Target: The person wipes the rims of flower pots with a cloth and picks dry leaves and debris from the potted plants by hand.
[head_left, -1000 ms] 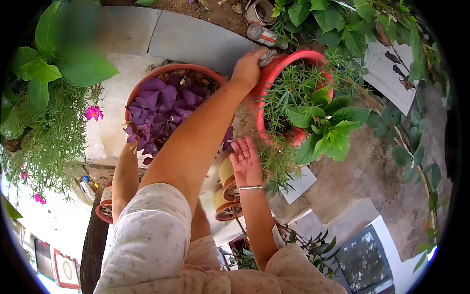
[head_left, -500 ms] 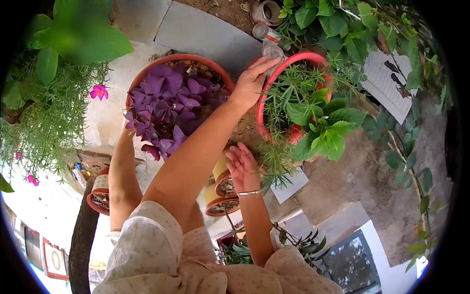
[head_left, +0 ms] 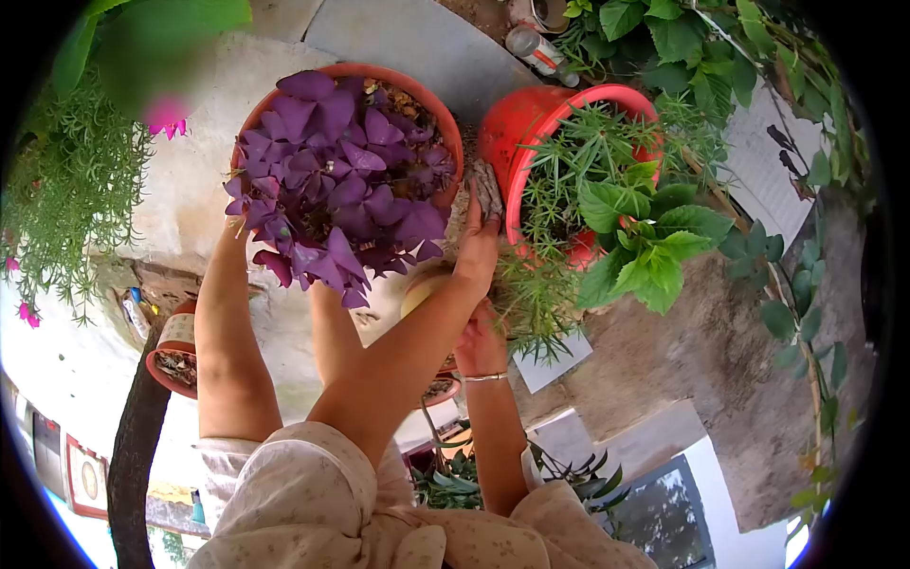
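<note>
My left hand (head_left: 479, 237) reaches between two pots, closed on a crumpled grey, dirty-looking cloth (head_left: 488, 190) that lies against the side of the red pot (head_left: 517, 123). That pot is tilted, and narrow-leaved greenery and a broad-leaved plant (head_left: 645, 237) grow from it. Below my left wrist is my right hand (head_left: 483, 341), with a bangle at the wrist. The left forearm covers most of its fingers, so its grip does not show. Left of both hands stands a round terracotta-coloured pot (head_left: 445, 114) full of purple-leaved plant (head_left: 332, 171).
A clear bottle (head_left: 540, 52) lies behind the red pot. Smaller pots stand low in the middle and at the left (head_left: 173, 360). Trailing greenery (head_left: 85, 199) hangs at the left, and a leafy vine (head_left: 796, 332) runs down the right. A white sheet (head_left: 555, 360) lies below the red pot.
My left hand has moved down from the red pot's upper rim with the cloth, into the gap between the pots. My right hand, open before, is now partly behind the left forearm.
</note>
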Demonstrator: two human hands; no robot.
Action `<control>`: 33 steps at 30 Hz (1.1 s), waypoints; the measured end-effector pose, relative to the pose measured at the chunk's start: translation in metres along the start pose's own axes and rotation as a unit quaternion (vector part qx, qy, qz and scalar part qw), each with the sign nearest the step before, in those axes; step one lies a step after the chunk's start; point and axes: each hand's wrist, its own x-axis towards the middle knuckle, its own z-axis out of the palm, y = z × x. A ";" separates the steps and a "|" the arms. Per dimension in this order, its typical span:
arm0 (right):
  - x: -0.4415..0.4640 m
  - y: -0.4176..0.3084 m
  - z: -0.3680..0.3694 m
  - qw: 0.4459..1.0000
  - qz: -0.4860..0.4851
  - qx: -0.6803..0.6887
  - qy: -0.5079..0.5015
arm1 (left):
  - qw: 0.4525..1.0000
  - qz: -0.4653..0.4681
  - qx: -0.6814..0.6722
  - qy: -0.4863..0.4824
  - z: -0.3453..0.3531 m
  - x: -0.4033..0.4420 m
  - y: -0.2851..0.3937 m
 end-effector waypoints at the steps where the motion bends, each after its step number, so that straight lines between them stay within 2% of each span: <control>1: 0.000 -0.003 0.009 1.000 0.000 -0.001 0.001 | 1.000 -0.001 -0.001 0.001 0.001 0.009 -0.003; 4: -0.008 -0.009 0.017 0.999 -0.010 0.001 0.047 | 0.990 0.022 -0.139 -0.010 0.003 0.050 -0.001; 5: -0.010 -0.010 0.012 0.998 0.002 -0.037 0.048 | 0.995 0.012 -0.102 -0.011 0.014 0.048 0.029; 6: -0.011 -0.009 0.007 0.996 0.013 -0.073 0.050 | 0.993 0.061 -0.089 -0.052 0.015 0.064 0.033; 11: -0.019 0.011 -0.012 0.998 0.018 -0.032 0.049 | 0.984 0.083 -0.006 -0.156 0.065 0.130 0.078; 14: -0.026 0.017 -0.014 0.998 0.021 -0.018 0.059 | 0.990 0.007 0.015 -0.137 0.079 0.093 0.105; 15: -0.027 0.019 -0.013 0.998 0.022 -0.008 0.056 | 0.994 -0.014 -0.058 -0.093 0.077 0.086 0.104; 17: -0.030 0.023 -0.014 0.997 0.025 0.001 0.066 | 0.996 0.012 -0.074 -0.042 0.058 0.098 0.081; 20: -0.034 0.026 -0.014 0.997 0.019 0.016 0.066 | 0.998 0.060 0.025 -0.020 0.021 0.098 0.031; 21: -0.036 0.027 -0.014 0.998 0.013 0.021 0.059 | 0.995 0.033 -0.020 -0.095 0.000 0.109 0.018; 22: -0.038 0.029 -0.015 0.998 0.001 0.032 0.060 | 0.992 0.026 -0.018 -0.118 -0.015 0.117 0.005; 24: -0.042 0.030 -0.014 0.996 -0.004 0.045 0.076 | 0.968 -0.052 -0.205 -0.138 0.010 0.084 0.018; 25: -0.046 0.030 -0.012 0.995 -0.020 0.057 0.079 | 0.935 -0.108 -0.262 -0.215 0.008 0.090 0.014; 29: -0.057 0.029 -0.004 0.993 -0.025 0.076 0.087 | 0.964 -0.087 -0.147 -0.201 0.032 0.079 0.020; 33: -0.066 0.035 -0.005 0.990 -0.044 0.105 0.084 | 0.976 -0.046 0.069 -0.199 0.039 0.045 -0.003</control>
